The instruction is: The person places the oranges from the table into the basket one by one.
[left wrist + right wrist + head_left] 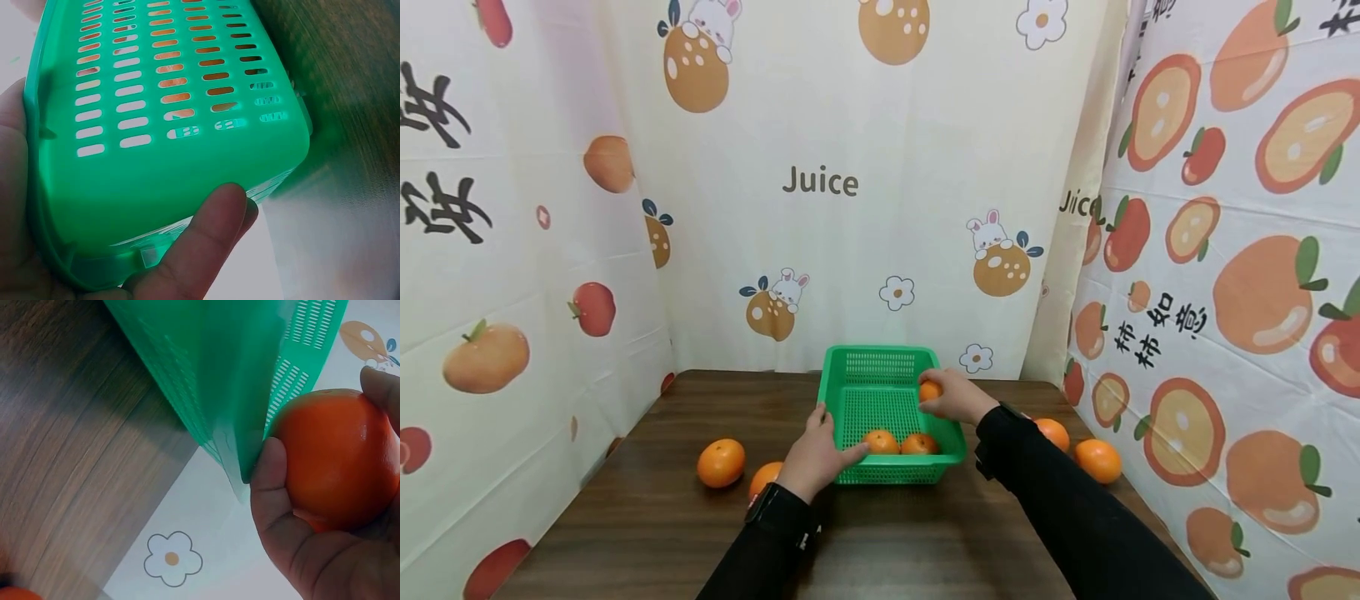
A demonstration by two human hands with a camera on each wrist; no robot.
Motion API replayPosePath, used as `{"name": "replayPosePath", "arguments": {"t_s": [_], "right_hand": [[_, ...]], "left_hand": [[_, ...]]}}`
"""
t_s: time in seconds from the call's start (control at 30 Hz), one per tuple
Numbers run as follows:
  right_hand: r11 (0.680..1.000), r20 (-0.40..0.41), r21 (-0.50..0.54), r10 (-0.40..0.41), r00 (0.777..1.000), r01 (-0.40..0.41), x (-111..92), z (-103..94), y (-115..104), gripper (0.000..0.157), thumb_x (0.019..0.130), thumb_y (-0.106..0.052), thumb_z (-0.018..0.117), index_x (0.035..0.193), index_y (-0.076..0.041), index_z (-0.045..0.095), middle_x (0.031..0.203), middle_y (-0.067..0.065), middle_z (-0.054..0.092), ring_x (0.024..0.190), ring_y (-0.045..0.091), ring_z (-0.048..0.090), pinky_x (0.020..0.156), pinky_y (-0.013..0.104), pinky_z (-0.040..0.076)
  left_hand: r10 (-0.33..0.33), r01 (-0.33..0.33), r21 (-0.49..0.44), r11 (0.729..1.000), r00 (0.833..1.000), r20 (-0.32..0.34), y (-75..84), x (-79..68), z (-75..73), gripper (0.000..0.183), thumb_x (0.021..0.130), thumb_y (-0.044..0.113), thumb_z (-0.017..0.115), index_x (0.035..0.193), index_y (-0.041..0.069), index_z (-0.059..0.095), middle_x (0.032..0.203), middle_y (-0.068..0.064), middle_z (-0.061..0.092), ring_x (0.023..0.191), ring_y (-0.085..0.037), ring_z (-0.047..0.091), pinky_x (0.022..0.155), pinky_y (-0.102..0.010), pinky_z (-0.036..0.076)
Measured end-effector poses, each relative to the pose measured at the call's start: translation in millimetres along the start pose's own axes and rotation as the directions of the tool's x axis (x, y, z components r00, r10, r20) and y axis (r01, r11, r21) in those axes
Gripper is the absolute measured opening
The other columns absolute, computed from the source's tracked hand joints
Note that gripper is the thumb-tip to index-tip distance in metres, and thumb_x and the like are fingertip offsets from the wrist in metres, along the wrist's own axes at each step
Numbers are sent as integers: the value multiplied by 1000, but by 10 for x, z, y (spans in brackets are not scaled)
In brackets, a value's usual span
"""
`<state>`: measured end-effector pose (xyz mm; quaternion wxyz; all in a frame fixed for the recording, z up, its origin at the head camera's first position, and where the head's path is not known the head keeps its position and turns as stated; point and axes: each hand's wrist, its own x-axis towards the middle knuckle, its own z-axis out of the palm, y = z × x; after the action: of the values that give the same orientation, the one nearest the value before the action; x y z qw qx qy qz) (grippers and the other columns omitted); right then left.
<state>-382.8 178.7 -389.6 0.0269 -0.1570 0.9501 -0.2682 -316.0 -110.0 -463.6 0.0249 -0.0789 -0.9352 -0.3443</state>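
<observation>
A green plastic basket (891,473) with slotted walls stands on the table, with two oranges (881,442) lying at its near end. My left hand (814,457) grips the basket's near-left corner, thumb over the rim and fingers along the outer wall (156,194). Over the basket's right side, my right hand (957,397) holds another orange (337,459) between thumb and fingers. In the right wrist view that orange is right beside the green rim (250,425), with a fingertip close to the edge.
On the dark wooden table (910,550), one orange (721,463) lies left of the basket and another orange (764,477) sits partly behind my left hand. Two more, a farther orange (1052,433) and a nearer orange (1098,461), lie beyond my right forearm. Printed curtains (850,250) enclose the table.
</observation>
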Motion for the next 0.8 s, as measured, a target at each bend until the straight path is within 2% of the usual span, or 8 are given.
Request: {"name": "replayPosePath", "arguments": {"t_s": [0.1,0.23,0.4,0.63,0.8], "right_hand": [[1000,7,-3,16,1000,-16,7,12,9,45,97,-23,78,139,-18,64,129,19,54,99,27,57,75,33,53],[1000,23,-1,8,1000,-8,50,11,29,45,97,-23,79,140,-20,64,132,18,53,98,27,58,75,32,53],[998,52,-45,-33,998,35,127,10,61,47,97,-24,80,141,-21,65,135,16,56,100,26,57,78,33,52],[994,99,-95,-37,994,46,179,-4,48,47,98,-26,80,142,-24,65,140,17,54,101,27,57,80,36,51],[987,110,-140,-63,992,78,240,9,6,45,97,-26,81,140,-24,66,138,16,56,100,26,57,81,37,50]], "left_hand": [[1,-1,0,1000,1000,2,-3,-2,9,104,95,63,72,162,-8,35,178,-21,16,138,-48,57,106,-59,53],[4,-4,0,1000,1000,-5,-6,-1,16,103,95,62,72,161,-9,36,177,-21,17,138,-48,57,107,-59,53],[3,-3,3,1000,1000,-12,-13,-2,26,104,95,62,73,161,-9,37,177,-21,18,138,-47,57,107,-58,53],[-3,3,-9,1000,1000,-2,-12,2,33,104,95,62,73,161,-8,36,178,-19,16,138,-47,58,107,-58,53],[-7,7,-7,1000,1000,-4,-16,13,7,105,94,63,72,162,-7,35,178,-18,16,139,-46,57,109,-58,53]]}}
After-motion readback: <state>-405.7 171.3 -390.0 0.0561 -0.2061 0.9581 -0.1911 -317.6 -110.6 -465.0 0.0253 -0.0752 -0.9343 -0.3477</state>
